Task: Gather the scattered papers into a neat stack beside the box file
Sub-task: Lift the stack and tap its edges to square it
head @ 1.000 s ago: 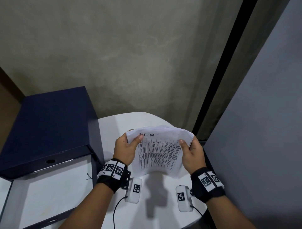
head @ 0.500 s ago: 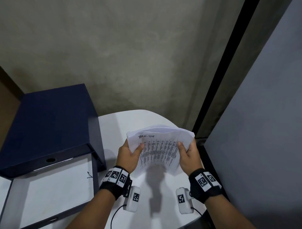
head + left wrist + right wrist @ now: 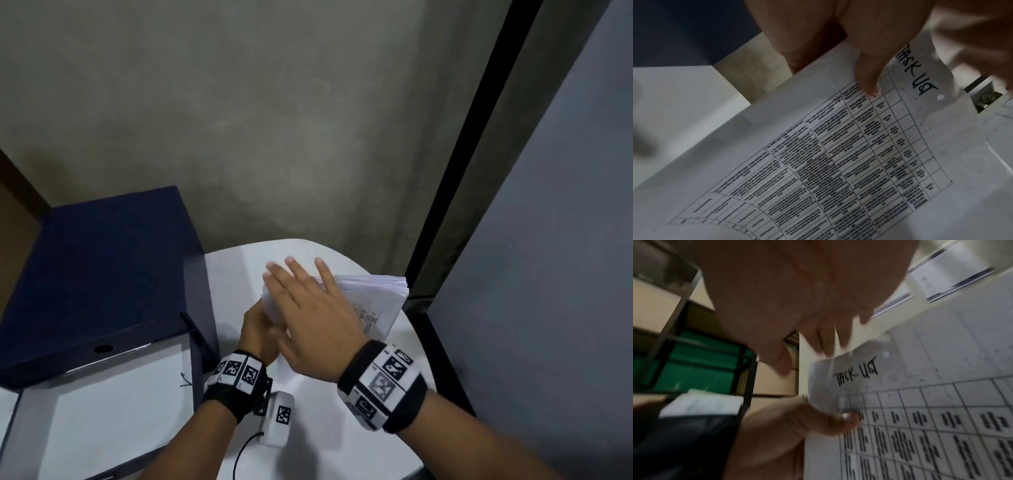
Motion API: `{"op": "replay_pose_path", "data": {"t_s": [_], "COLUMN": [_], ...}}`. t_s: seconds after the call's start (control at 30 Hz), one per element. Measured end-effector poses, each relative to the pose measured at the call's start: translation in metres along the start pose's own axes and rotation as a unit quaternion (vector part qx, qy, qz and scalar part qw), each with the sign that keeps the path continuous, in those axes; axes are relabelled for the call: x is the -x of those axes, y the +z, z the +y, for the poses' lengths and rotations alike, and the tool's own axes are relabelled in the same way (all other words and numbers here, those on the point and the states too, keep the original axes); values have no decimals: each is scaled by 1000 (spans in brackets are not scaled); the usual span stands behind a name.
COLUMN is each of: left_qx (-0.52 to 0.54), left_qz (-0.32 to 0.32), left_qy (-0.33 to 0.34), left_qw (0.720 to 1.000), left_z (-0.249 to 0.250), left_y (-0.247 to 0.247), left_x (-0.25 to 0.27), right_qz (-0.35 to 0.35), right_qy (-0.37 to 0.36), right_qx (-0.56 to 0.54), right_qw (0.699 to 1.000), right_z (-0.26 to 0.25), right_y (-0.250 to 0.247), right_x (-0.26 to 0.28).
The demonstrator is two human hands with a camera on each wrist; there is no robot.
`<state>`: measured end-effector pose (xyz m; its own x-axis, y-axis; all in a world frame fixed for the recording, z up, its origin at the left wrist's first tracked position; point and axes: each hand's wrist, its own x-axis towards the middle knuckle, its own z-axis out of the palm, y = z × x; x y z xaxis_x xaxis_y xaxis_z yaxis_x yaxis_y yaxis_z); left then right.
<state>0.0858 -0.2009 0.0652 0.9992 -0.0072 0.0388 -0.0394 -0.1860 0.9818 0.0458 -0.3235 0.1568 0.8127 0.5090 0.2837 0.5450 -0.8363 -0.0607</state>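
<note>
A stack of printed papers point(image 3: 376, 301) stands on edge over the white table point(image 3: 359, 445), its top sheet showing a table and handwriting point(image 3: 916, 78). My left hand point(image 3: 257, 329) grips the stack's left edge, thumb point(image 3: 869, 78) pressed on the front sheet; that thumb shows again in the right wrist view point(image 3: 838, 418). My right hand point(image 3: 308, 308) lies flat, fingers straight, across the stack's top edge, blurred by motion point(image 3: 818, 318). The dark blue box file point(image 3: 102, 274) stands to the left, close to the papers.
An open lid with a white sheet inside point(image 3: 113, 411) lies in front of the box file. The table's round edge point(image 3: 421, 342) runs near a black frame and grey panel point(image 3: 548, 274) on the right. A concrete wall stands behind.
My right hand has let go of the stack's right edge and swung flat over its top. The stack has tipped more upright, held by the left hand alone.
</note>
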Motion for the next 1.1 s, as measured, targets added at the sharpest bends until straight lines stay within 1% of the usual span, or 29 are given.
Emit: {"op": "replay_pose_path", "data": {"t_s": [0.03, 0.07, 0.13, 0.17, 0.2, 0.3, 0.37, 0.43, 0.5, 0.53, 0.57, 0.6, 0.63, 0.67, 0.7, 0.77, 0.8, 0.9, 1.0, 1.1], "left_qx": [24, 53, 61, 55, 62, 24, 32, 32, 38, 42, 48, 55, 62, 67, 70, 79, 82, 84, 78, 88], "left_qz": [-9, -17, -2, 0, 5, 8, 21, 30, 29, 24, 18, 14, 15, 18, 21, 25, 28, 22, 10, 7], "left_qy": [-14, -20, -36, -29, -32, -23, -33, -38, -48, -50, -50, -49, -48, -47, -47, -49, -50, -49, -44, -39], "left_qw": [1000, 998, 998, 998, 998, 999, 999, 998, 998, 998, 997, 997, 997, 996, 996, 995, 995, 995, 996, 995], "left_z": [2, 2, 2, 1, 1, -2, -5, -8, -8, -8, -7, -5, -4, -5, -6, -7, -7, -4, -1, 0], "left_y": [0, -2, -2, -4, -3, -4, -5, -8, -9, -8, -9, -9, -8, -9, -9, -9, -9, -11, -13, -14], "left_x": [-1, -1, -4, -3, -2, -2, -4, -5, -4, -4, -3, -2, -1, -1, -1, -2, -2, -2, -2, -6], "right_qz": [-36, -45, -11, 6, 10, -11, 18, 59, 105, 139, 175, 199, 204, 194, 177, 147, 144, 171, 203, 199], "right_qy": [-4, 0, 41, 66, 86, 118, 178, 239, 276, 289, 303, 318, 330, 336, 339, 335, 332, 329, 327, 308], "right_qx": [19, 27, 7, -4, 0, 45, 48, 21, -69, -141, -233, -336, -429, -495, -524, -550, -558, -543, -538, -547], "right_qw": [999, 999, 999, 998, 996, 992, 983, 969, 953, 937, 907, 864, 815, 777, 761, 751, 747, 753, 750, 752], "right_z": [1, 3, 8, 12, 16, 31, 44, 61, 81, 91, 100, 106, 109, 110, 110, 106, 104, 103, 103, 100], "right_y": [7, 11, 10, 9, 8, 7, 0, -6, -3, 1, 6, 13, 19, 26, 33, 46, 51, 57, 55, 49], "right_x": [-2, -2, 1, 4, 8, 20, 27, 34, 46, 51, 57, 62, 65, 67, 69, 72, 71, 70, 68, 67]}}
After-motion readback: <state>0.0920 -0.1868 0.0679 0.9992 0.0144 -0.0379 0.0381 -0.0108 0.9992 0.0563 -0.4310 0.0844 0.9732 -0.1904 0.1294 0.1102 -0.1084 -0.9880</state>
